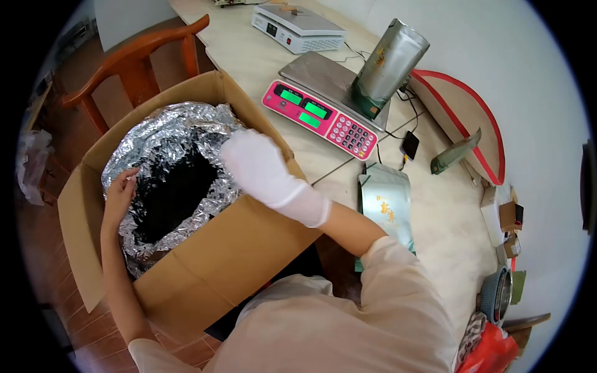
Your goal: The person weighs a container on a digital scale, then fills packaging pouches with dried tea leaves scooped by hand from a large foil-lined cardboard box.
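A crumpled silver foil lining (171, 118) fills the open cardboard box (217, 261) in front of me. Inside the foil lies a dark, loose mass (174, 193) that looks like dry leaves. My bare left hand (121, 193) is at the left rim of the foil, its thumb and fingers bent together on the edge. Over the right side of the foil is my right hand (255, 165) in a white glove. Its fingers point away from me and cannot be made out. A green and silver pouch (387, 202) lies on the table by my right forearm.
A pink digital scale (311, 118) with lit displays carries a tall silver-green pouch (392, 62). Behind it stands a white device (298, 28). A phone (410, 145), a small pouch (457, 152) and a red-rimmed cover (460, 118) are to the right; a wooden chair (137, 68) is beyond the box.
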